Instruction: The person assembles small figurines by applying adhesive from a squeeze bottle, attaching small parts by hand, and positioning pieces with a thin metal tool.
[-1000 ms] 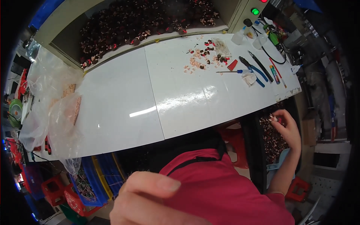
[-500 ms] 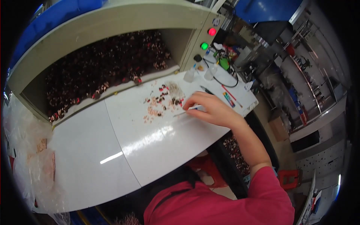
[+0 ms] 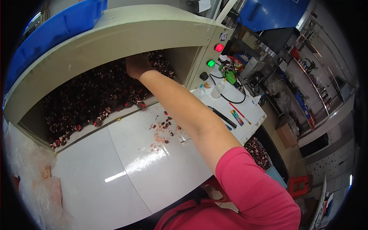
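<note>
My right hand (image 3: 138, 66) is inside the wide opening of a beige machine (image 3: 73, 67), at a heap of small dark pieces flecked with pink and red (image 3: 96, 86). Shade and the opening's upper edge hide its fingers, so what it holds, if anything, does not show. The forearm stretches over the white table (image 3: 88, 161). Beneath the arm lie scattered small parts (image 3: 165, 128), some dark, some pale pink. A thin tool tip (image 3: 185, 140) pokes out beside the arm. My left hand is out of the picture.
A red light (image 3: 219, 47) and a green light (image 3: 211, 63) glow on the machine. At the right stand a clear bottle (image 3: 217, 90), a red stick (image 3: 238, 109) and a lighter (image 3: 237, 117). Clear plastic bags (image 3: 42, 184) hang at the left. A bin of similar pieces (image 3: 257, 153) sits below the table.
My right hand has left the scattered parts on the table and moved forward and left into the machine's opening. The view has shifted slightly.
</note>
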`<action>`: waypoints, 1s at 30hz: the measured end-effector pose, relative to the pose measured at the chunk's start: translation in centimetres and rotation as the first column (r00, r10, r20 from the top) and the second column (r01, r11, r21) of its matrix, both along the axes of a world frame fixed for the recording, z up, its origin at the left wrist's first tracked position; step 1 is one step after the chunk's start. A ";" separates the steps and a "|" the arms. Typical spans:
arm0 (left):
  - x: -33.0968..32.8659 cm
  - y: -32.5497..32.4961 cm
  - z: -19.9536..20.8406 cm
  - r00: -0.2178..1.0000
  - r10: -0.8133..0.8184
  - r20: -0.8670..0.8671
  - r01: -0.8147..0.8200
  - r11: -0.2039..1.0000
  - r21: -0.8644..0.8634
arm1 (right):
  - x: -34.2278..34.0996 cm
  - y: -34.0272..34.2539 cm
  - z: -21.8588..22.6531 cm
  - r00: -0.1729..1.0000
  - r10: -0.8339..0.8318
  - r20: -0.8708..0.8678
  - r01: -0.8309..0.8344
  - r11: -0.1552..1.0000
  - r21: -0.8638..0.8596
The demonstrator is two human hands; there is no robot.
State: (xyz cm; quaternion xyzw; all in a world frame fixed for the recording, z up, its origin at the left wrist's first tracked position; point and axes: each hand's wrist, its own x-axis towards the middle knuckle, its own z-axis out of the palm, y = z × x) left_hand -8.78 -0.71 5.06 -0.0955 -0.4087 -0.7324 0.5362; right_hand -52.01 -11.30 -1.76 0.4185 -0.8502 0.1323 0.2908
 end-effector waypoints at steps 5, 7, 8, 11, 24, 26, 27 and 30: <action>0.2 -0.2 -1.0 1.000 -0.016 0.002 0.017 0.998 -0.057 | -1.3 -1.8 0.0 0.989 0.043 0.142 -0.050 0.998 0.046; 0.2 0.0 -1.3 1.000 -0.029 -0.003 0.028 0.996 -0.083 | -0.9 -1.3 -0.5 0.971 0.045 0.237 -0.056 0.998 0.037; 0.4 -0.2 -1.3 0.999 -0.038 -0.011 0.036 0.994 -0.108 | -0.9 -1.0 -0.8 0.979 0.081 0.185 -0.078 0.997 -0.021; 0.9 -0.4 -1.5 0.998 -0.053 -0.028 0.048 0.984 -0.170 | -1.0 -0.4 -1.3 0.982 0.141 0.129 -0.124 0.984 -0.126; 4.7 3.4 -1.8 0.984 -0.135 -0.114 0.082 0.919 -0.386 | 13.1 12.4 1.1 0.667 0.512 0.541 -0.280 0.845 -0.456; 5.6 4.1 -1.3 0.979 -0.150 -0.136 0.080 0.901 -0.426 | 16.2 16.4 0.7 0.535 0.599 0.596 -0.337 0.798 -0.499; 6.1 4.4 -1.3 0.978 -0.156 -0.141 0.078 0.892 -0.444 | 17.9 18.3 0.7 0.379 0.629 0.678 -0.336 0.777 -0.533; 6.7 5.4 -1.3 0.978 -0.174 -0.117 0.096 0.866 -0.490 | 22.3 23.3 0.9 0.190 0.615 0.765 -0.369 0.767 -0.525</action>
